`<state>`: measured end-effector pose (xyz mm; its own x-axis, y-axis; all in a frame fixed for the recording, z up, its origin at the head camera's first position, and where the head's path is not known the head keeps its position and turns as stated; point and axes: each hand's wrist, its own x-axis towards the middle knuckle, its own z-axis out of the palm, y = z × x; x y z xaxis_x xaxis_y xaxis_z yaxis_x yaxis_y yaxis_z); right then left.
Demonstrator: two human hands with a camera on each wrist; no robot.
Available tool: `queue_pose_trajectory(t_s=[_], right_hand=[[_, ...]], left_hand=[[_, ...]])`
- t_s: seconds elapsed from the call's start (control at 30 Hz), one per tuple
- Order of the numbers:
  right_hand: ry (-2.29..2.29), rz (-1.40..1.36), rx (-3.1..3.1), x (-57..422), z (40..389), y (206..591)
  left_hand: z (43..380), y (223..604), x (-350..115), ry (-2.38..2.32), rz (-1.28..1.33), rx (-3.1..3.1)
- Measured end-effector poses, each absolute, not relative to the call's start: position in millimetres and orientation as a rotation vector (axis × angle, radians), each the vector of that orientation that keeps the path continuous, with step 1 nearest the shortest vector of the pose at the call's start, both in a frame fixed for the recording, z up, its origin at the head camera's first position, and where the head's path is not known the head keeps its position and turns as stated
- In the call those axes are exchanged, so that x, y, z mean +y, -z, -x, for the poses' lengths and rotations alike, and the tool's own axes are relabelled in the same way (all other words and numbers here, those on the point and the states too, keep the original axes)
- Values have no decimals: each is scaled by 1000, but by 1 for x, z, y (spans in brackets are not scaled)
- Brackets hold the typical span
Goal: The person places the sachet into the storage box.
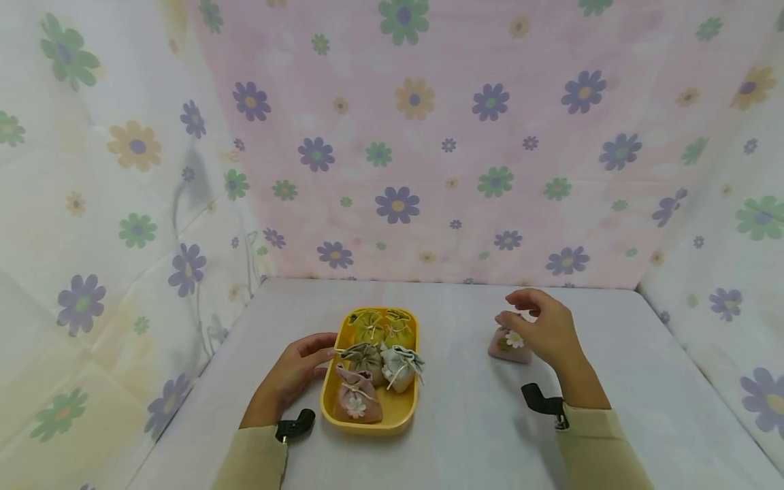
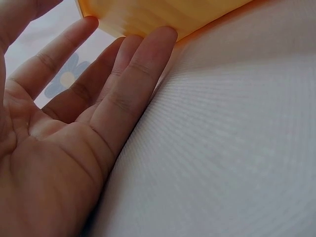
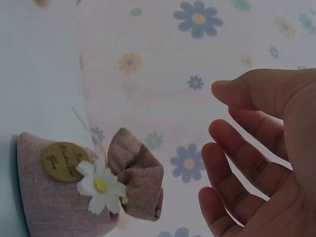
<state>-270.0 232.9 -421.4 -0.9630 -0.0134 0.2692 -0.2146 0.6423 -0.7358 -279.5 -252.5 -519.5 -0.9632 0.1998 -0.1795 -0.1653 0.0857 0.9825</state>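
My left hand lies along the left side of a yellow tray, its extended fingertips right at the tray's wall, as the left wrist view also shows. Above a small pink drawstring pouch on the right part of the table is my right hand, fingers loosely bent with nothing between them. In the right wrist view that pouch stands apart from the fingers, bearing a white flower and a round tag. Inside the tray sit another pink pouch, a white pouch, a brownish pouch and two yellow-green pouches.
The white table ends at a pink flowered cloth behind. Pale flowered cloths hang on the left and right sides. Each wrist wears a black strap mount, such as the right one.
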Motion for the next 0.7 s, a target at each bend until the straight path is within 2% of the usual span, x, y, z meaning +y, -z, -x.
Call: queue_pose_trajectory(t_s=[0.7], right_hand=[[-1277, -39, -2739, 263, 287, 461]], left_hand=[[279, 520, -253, -1953, -6, 2103]])
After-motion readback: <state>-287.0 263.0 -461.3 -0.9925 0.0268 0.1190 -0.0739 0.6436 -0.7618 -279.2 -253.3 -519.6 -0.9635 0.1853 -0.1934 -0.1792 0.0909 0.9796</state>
